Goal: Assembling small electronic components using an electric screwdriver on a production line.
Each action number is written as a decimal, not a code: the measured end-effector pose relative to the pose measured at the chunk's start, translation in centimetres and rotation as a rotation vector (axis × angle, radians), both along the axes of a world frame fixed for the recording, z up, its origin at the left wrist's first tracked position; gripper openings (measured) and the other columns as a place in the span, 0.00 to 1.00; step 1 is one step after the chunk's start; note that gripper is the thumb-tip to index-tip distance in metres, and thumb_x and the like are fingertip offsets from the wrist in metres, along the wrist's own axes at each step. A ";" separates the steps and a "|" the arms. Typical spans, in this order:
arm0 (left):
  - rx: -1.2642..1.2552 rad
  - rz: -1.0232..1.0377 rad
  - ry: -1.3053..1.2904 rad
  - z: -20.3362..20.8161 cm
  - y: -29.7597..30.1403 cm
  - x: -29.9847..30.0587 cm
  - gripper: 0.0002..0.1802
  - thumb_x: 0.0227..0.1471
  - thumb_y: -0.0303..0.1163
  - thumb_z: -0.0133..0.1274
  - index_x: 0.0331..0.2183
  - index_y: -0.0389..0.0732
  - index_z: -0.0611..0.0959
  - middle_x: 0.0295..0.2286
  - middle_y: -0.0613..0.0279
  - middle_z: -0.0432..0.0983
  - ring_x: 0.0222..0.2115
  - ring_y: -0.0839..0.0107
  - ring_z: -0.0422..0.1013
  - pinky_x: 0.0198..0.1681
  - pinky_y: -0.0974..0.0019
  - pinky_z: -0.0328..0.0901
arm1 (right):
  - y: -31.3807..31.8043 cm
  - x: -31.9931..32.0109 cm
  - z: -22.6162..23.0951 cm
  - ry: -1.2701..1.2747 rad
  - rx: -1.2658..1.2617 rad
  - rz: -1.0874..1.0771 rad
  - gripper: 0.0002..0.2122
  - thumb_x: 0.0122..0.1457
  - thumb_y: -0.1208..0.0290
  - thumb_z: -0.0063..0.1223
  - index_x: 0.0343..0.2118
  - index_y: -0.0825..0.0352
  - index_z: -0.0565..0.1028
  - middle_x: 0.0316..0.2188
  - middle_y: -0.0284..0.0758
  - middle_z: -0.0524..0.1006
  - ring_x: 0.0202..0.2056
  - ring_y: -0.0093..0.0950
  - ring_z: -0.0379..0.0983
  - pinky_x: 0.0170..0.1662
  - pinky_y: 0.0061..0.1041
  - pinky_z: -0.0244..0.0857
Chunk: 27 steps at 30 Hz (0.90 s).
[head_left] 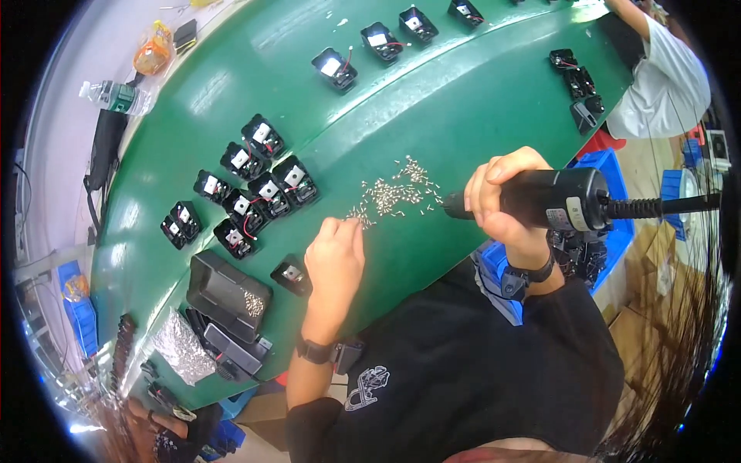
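Note:
My right hand [505, 193] is wrapped round a black electric screwdriver [552, 199], its tip pointing left toward a pile of small silver screws [386, 197] on the green table. At the pile's near left edge my left hand [337, 251] has its fingertips pinched together. What they hold, if anything, is hidden. Just left of that wrist lies a single open black housing [291, 274] with a pale part inside. Farther left, several similar black housings [266, 193] with white parts and red wires stand grouped together.
An open black case [230, 295] with some screws inside lies at the near left, beside a silvery bag [184, 347]. More housings [382, 41] line the far side. A blue bin [617, 197] of black parts stands right of the table. Another person [664, 85] is at the far right.

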<state>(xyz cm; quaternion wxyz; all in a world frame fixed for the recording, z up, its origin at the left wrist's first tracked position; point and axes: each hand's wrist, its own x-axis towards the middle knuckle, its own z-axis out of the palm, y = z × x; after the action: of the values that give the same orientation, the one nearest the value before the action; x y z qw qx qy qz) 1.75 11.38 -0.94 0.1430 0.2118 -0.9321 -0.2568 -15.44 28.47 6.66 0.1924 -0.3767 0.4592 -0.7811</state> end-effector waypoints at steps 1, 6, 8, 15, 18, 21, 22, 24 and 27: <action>0.004 -0.020 0.012 0.1 0.0 -0.7 0.04 0.48 0.29 0.57 0.29 0.40 0.82 0.25 0.58 0.72 0.24 0.57 0.73 0.27 0.58 0.68 | 0.1 -0.1 0.0 0.007 -0.013 0.001 0.18 0.46 0.84 0.60 0.41 0.72 0.68 0.17 0.29 0.69 0.21 0.18 0.67 0.29 0.20 0.64; 0.001 -0.098 0.113 -0.3 0.2 -3.3 0.04 0.45 0.27 0.58 0.29 0.42 0.81 0.25 0.61 0.71 0.27 0.61 0.72 0.28 0.61 0.68 | 0.9 -0.7 -0.5 -0.001 -0.040 -0.049 0.17 0.47 0.85 0.58 0.41 0.74 0.68 0.17 0.30 0.69 0.19 0.18 0.67 0.25 0.19 0.64; 0.038 -0.110 0.097 -0.7 0.4 -3.4 0.07 0.44 0.26 0.59 0.31 0.41 0.80 0.26 0.59 0.71 0.28 0.59 0.72 0.31 0.60 0.67 | 1.1 -1.0 -0.6 -0.008 -0.031 -0.079 0.17 0.47 0.85 0.58 0.41 0.75 0.68 0.17 0.30 0.69 0.19 0.18 0.66 0.24 0.19 0.64; -0.120 -0.129 0.062 -1.5 1.8 -1.9 0.43 0.41 0.44 0.62 0.55 0.36 0.65 0.57 0.39 0.52 0.58 0.39 0.49 0.58 0.42 0.48 | 1.3 -1.5 -0.7 0.024 0.000 -0.066 0.17 0.47 0.85 0.58 0.41 0.74 0.68 0.17 0.30 0.69 0.19 0.18 0.67 0.25 0.19 0.64; -0.186 -0.158 -0.212 -0.7 2.6 -3.1 0.54 0.43 0.54 0.59 0.60 0.31 0.54 0.60 0.34 0.42 0.62 0.38 0.39 0.62 0.39 0.39 | 1.0 -1.7 -0.6 0.025 -0.010 -0.049 0.17 0.48 0.86 0.57 0.41 0.74 0.68 0.17 0.30 0.69 0.19 0.18 0.66 0.25 0.19 0.64; -0.176 -0.218 -0.182 -1.0 2.9 -4.6 0.53 0.45 0.56 0.57 0.59 0.27 0.55 0.60 0.30 0.42 0.61 0.36 0.39 0.62 0.39 0.39 | 1.3 -1.7 -0.8 0.000 -0.041 -0.043 0.17 0.48 0.86 0.57 0.42 0.74 0.67 0.17 0.31 0.69 0.18 0.18 0.66 0.25 0.19 0.63; -0.178 -0.221 -0.180 -0.8 3.2 -5.2 0.53 0.45 0.56 0.57 0.59 0.27 0.55 0.60 0.30 0.42 0.61 0.36 0.39 0.62 0.39 0.39 | 1.3 -1.7 -0.5 0.003 -0.044 -0.057 0.17 0.47 0.86 0.58 0.42 0.74 0.67 0.17 0.30 0.68 0.19 0.18 0.66 0.26 0.20 0.63; -0.146 -0.259 -0.129 -0.6 3.7 -6.6 0.54 0.45 0.56 0.57 0.59 0.26 0.54 0.60 0.29 0.42 0.62 0.37 0.39 0.62 0.41 0.40 | 1.6 -1.7 -0.1 0.007 -0.046 -0.077 0.18 0.47 0.86 0.58 0.42 0.74 0.67 0.17 0.30 0.68 0.19 0.18 0.66 0.27 0.20 0.64; -0.145 -0.289 -0.089 -1.2 4.0 -8.9 0.54 0.44 0.54 0.58 0.60 0.29 0.54 0.60 0.33 0.41 0.62 0.39 0.39 0.62 0.42 0.40 | 2.3 -2.0 0.3 0.047 -0.024 -0.103 0.18 0.47 0.85 0.59 0.42 0.73 0.67 0.17 0.30 0.68 0.21 0.19 0.67 0.30 0.22 0.64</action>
<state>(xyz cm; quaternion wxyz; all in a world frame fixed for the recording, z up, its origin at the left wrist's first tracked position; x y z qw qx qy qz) -7.11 15.36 -2.16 0.0780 0.0758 -0.9744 -0.1970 -17.46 30.73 6.93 0.1366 -0.3731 0.4729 -0.7865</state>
